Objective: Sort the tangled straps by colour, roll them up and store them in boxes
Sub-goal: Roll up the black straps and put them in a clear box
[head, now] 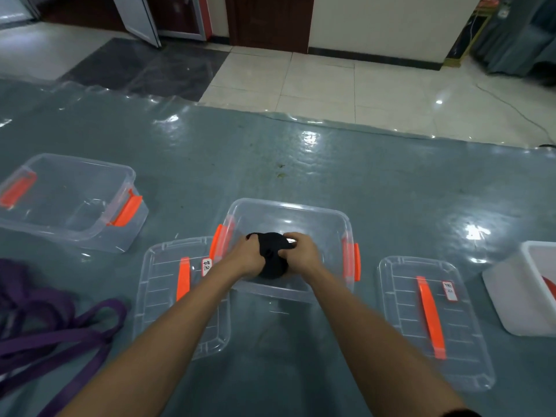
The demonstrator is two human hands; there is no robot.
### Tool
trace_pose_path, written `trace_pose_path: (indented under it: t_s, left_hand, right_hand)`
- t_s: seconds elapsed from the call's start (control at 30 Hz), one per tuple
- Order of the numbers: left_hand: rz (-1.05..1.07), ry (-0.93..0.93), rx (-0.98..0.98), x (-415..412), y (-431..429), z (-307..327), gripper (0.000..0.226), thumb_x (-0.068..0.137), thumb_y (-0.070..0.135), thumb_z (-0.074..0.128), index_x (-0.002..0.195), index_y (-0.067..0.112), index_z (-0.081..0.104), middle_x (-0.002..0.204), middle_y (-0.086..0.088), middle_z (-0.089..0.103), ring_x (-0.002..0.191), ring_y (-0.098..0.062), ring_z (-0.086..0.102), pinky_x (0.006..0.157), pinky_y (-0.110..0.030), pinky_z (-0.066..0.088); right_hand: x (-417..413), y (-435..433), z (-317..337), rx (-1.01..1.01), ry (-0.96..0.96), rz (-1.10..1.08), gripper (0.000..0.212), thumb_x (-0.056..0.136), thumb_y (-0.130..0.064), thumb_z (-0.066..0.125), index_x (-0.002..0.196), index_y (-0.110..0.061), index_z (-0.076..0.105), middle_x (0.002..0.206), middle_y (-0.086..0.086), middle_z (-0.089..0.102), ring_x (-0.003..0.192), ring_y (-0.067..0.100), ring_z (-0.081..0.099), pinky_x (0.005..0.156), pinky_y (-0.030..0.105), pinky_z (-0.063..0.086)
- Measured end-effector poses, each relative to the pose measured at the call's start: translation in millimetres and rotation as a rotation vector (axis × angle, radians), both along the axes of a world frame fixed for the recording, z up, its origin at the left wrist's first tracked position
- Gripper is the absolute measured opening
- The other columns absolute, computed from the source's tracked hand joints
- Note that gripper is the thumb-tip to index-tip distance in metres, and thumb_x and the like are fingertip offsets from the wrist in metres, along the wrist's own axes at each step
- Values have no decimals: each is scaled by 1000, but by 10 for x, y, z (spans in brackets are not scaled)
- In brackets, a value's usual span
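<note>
A rolled-up black strap [272, 257] sits inside the middle clear plastic box [304, 212] with orange latches. My left hand [246, 255] grips the roll from the left and my right hand [301, 251] grips it from the right, both inside the box. A loose tangle of purple strap [57, 332] lies on the table at the near left. A second clear box [69, 200] stands at the far left with nothing visible in it.
Two clear lids with orange handles and paper labels lie flat: one [180, 296] left of the middle box, one [433, 320] right of it. A white tub [517, 284] with something red inside stands at the right edge. The table has a glossy grey-green cover.
</note>
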State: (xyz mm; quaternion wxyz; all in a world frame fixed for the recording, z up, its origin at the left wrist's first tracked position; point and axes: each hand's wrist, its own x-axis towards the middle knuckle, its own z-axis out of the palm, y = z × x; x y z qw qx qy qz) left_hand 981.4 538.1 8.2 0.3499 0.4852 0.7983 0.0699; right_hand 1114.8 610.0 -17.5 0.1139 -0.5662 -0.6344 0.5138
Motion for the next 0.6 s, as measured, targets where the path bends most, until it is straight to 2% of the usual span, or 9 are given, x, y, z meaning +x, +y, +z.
trace_pose_path:
  t_s: [0.07, 0.13, 0.2, 0.33, 0.37, 0.43, 0.5, 0.6]
  left_hand:
    - [-23, 25, -22, -15, 18, -53, 35, 89, 5, 53, 125, 5, 54, 117, -16, 61, 98, -30, 61, 81, -38, 55]
    - [-56, 74, -29, -5, 27, -81, 32, 88, 5, 53, 120, 4, 58, 118, -17, 62, 96, -30, 62, 79, -38, 55]
    - [-109, 160, -35, 13, 33, -123, 36, 87, 10, 55, 122, 6, 60, 123, -16, 62, 102, -31, 62, 85, -37, 54]
    - [-159, 256, -64, 49, 31, -183, 43, 90, 21, 56, 131, 7, 57, 141, -20, 46, 124, -35, 48, 102, -38, 44]
    - [-152, 247, -70, 53, 40, -201, 42, 91, 22, 56, 131, 7, 57, 143, -19, 41, 122, -35, 49, 102, -38, 44]
    - [-135, 232, -67, 62, 56, -208, 38, 93, 25, 56, 126, 7, 59, 142, -16, 35, 104, -31, 54, 90, -37, 47]
    - [-150, 244, -63, 65, 62, -210, 37, 95, 27, 56, 126, 7, 59, 140, -14, 35, 92, -28, 51, 82, -36, 44]
    - [-234, 315, -27, 66, 59, -193, 36, 95, 29, 54, 125, 8, 57, 135, -18, 44, 106, -33, 54, 86, -38, 46]
  right_hand:
    - [-33, 15, -37, 76, -96, 72, 42, 83, -1, 68, 124, -6, 65, 119, 9, 67, 109, 26, 63, 85, 22, 45]
    - [-65, 28, -45, 130, -153, 138, 26, 82, 3, 61, 106, -3, 69, 107, 13, 69, 99, 29, 64, 78, 26, 47]
    - [-81, 31, -50, 176, -225, 204, 18, 83, 3, 57, 95, -3, 68, 104, 18, 66, 96, 33, 62, 75, 34, 51]
    - [-49, 72, -48, 301, -442, 351, 21, 91, -14, 62, 110, -7, 66, 119, 17, 53, 116, 35, 49, 82, 36, 46]
    - [-47, 81, -51, 299, -434, 359, 23, 91, -14, 62, 112, -6, 65, 120, 17, 54, 116, 35, 50, 84, 36, 47]
    - [-51, 85, -40, 288, -388, 337, 28, 89, -11, 63, 117, -4, 61, 118, 16, 57, 112, 33, 56, 85, 36, 48]
    - [-45, 81, -11, 294, -387, 342, 26, 88, -10, 63, 113, -5, 60, 114, 13, 61, 104, 30, 59, 73, 31, 42]
    - [0, 64, 27, 272, -413, 445, 25, 87, -10, 61, 111, -5, 61, 111, 15, 64, 100, 31, 61, 69, 28, 36]
